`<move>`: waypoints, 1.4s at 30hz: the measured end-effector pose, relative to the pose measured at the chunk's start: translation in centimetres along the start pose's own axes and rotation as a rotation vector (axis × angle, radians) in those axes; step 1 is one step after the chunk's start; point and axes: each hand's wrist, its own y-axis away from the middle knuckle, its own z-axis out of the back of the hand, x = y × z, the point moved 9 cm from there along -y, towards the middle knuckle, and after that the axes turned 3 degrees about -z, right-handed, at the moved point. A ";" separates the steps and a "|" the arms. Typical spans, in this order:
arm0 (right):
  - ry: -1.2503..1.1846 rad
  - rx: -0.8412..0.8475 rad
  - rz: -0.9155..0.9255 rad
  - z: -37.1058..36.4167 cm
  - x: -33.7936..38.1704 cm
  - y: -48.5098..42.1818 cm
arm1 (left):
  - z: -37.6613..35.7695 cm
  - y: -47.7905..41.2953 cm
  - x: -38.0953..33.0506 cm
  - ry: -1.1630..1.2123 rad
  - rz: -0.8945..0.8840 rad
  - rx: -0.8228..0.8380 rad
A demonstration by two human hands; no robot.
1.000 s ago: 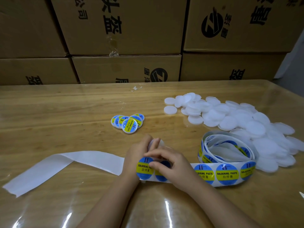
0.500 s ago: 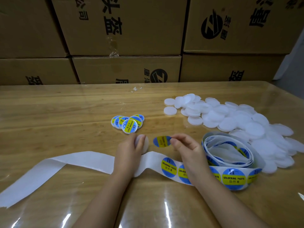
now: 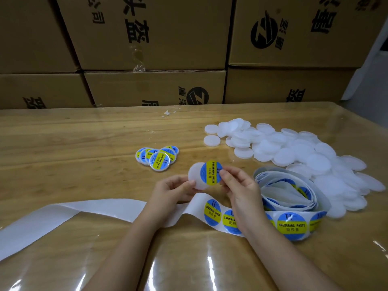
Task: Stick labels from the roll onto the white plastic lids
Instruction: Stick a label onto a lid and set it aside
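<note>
My left hand [image 3: 170, 191] pinches a white plastic lid [image 3: 195, 175] at its lower edge, held up above the table. My right hand [image 3: 237, 185] pinches a round blue and yellow label [image 3: 211, 172] and holds it against the lid's right part. The label roll [image 3: 287, 192] lies to the right, its strip of labels [image 3: 213, 212] running under my hands. Several labelled lids [image 3: 157, 157] lie in a small heap further back. A big heap of bare white lids [image 3: 294, 152] spreads at the right.
Empty white backing paper [image 3: 63, 213] trails off to the left across the wooden table [image 3: 63, 143]. Stacked cardboard boxes [image 3: 155, 87] wall off the table's far edge.
The right hand peeled a label off the strip and brought it up to the lid. The left hand lifted and turned the lid to face me.
</note>
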 end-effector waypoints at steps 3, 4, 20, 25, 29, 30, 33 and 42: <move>0.046 -0.008 0.003 -0.1 -0.1 -0.1 | -0.1 0.0 -0.2 0.012 -0.005 0.001; 0.058 -0.007 0.007 -0.2 -0.1 -0.1 | -0.2 -0.1 -0.2 0.000 -0.008 0.003; 0.177 -0.003 0.023 -0.6 -0.5 -0.4 | -0.6 0.1 -0.3 -0.017 -0.017 0.041; 0.196 0.006 0.021 -0.6 -0.6 -0.4 | -0.5 0.0 -0.4 -0.071 -0.040 0.048; 0.216 0.008 0.019 -0.7 -0.6 -0.4 | -0.5 0.0 -0.5 -0.092 -0.044 0.050; 0.218 0.007 0.018 -0.7 -0.6 -0.4 | -0.5 0.0 -0.4 -0.092 -0.044 0.049; 0.228 0.003 0.023 -0.6 -0.6 -0.4 | -0.5 0.0 -0.4 -0.105 -0.049 0.051; 0.237 -0.003 0.052 -0.5 -0.6 -0.4 | -0.5 0.0 -0.7 -0.150 -0.101 0.033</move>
